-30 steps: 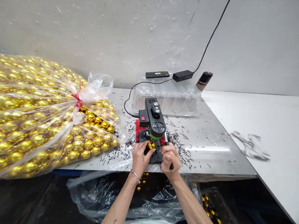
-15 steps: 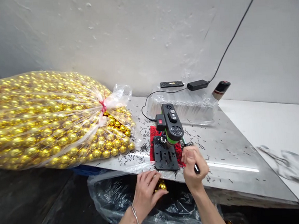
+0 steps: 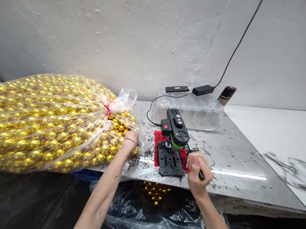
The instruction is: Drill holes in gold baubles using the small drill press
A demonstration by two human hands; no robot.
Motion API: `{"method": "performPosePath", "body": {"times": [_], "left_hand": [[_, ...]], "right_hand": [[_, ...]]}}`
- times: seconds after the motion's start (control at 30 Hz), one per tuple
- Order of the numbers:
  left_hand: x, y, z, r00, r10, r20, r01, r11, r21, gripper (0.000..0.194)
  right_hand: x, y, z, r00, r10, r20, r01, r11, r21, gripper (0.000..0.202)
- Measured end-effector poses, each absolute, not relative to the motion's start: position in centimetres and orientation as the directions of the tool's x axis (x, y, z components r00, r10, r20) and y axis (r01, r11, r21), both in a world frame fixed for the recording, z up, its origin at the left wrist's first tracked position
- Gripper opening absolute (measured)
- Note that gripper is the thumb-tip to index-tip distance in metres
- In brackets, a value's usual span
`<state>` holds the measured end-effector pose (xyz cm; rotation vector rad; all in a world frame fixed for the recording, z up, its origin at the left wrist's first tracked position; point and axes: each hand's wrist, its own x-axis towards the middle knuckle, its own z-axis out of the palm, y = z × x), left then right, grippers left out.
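The left hand (image 3: 132, 135) has moved into the ball-filled bag (image 3: 64, 130).

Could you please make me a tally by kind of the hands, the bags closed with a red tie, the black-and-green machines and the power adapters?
Hands: 2, left hand and right hand
Red-tied bag: 1
Black-and-green machine: 1
Power adapter: 1
Total: 5

The left arm (image 3: 104, 199) stretches forward to a partly hidden left grip (image 3: 132, 136), while the right grip (image 3: 199, 172) curls fist-like.
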<state>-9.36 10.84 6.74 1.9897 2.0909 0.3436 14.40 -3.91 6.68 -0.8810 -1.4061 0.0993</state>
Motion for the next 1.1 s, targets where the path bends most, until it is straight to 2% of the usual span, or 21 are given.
{"method": "performPosePath", "body": {"times": [0.13,0.23,0.27,0.33,0.4,0.43,0.5,0.6,0.73,0.83,0.97,1.1], "left_hand": [[-9.6,10.8,6.4,-0.031,0.999,-0.015,0.907,0.034,0.42,0.006],[-10.6,9.3,6.9,-0.011,1.0,0.023,0.87,-0.002,0.493,0.023],[-11.0,8.6,7.1,-0.012,1.0,0.027,0.824,-0.006,0.567,0.031],[-11.4,6.7,7.2,-0.018,1.0,0.003,0.589,0.008,0.808,0.047],[-11.5,4.6,7.0,-0.005,0.999,-0.051,0.177,0.052,0.983,0.056],[-11.4,3.5,6.8,0.011,0.997,-0.081,-0.014,0.081,0.997,0.058],[-10.9,1.7,6.2,0.044,0.99,-0.136,-0.233,0.143,0.962,0.054],[-9.4,-0.1,4.9,0.079,0.971,-0.224,-0.339,0.238,0.91,0.048],[-5.9,-0.6,2.7,0.035,0.959,-0.28,-0.33,0.276,0.903,0.048],[-2.5,-0.2,1.0,-0.032,0.974,-0.226,-0.236,0.212,0.948,0.048],[0.6,0.1,-0.4,-0.074,0.994,-0.075,0.088,0.082,0.993,0.04],[1.1,-0.1,-0.4,-0.068,0.991,0.117,0.472,-0.071,0.879,0.034]], "right_hand": [[14.5,-4.0,6.5,0.215,0.557,0.802,0.44,0.678,-0.589,0.029],[14.5,-4.0,6.4,0.21,0.554,0.805,0.439,0.682,-0.584,0.03],[14.5,-4.0,6.4,0.209,0.553,0.807,0.438,0.685,-0.583,0.03],[14.4,-4.1,6.4,0.208,0.553,0.807,0.439,0.684,-0.582,0.031],[14.4,-4.1,6.5,0.209,0.557,0.804,0.444,0.678,-0.586,0.03],[14.3,-4.1,6.5,0.212,0.558,0.802,0.444,0.676,-0.588,0.03],[14.3,-4.1,6.4,0.218,0.559,0.8,0.439,0.676,-0.592,0.03],[14.3,-4.1,6.3,0.225,0.561,0.796,0.426,0.678,-0.599,0.032],[14.3,-4.2,6.4,0.206,0.572,0.794,0.448,0.666,-0.596,0.033],[14.4,-4.2,6.6,0.177,0.566,0.805,0.464,0.674,-0.576,0.032],[14.5,-4.3,6.8,0.137,0.559,0.818,0.475,0.687,-0.55,0.029],[14.6,-4.3,6.5,0.131,0.556,0.821,0.469,0.695,-0.546,0.027]]}}
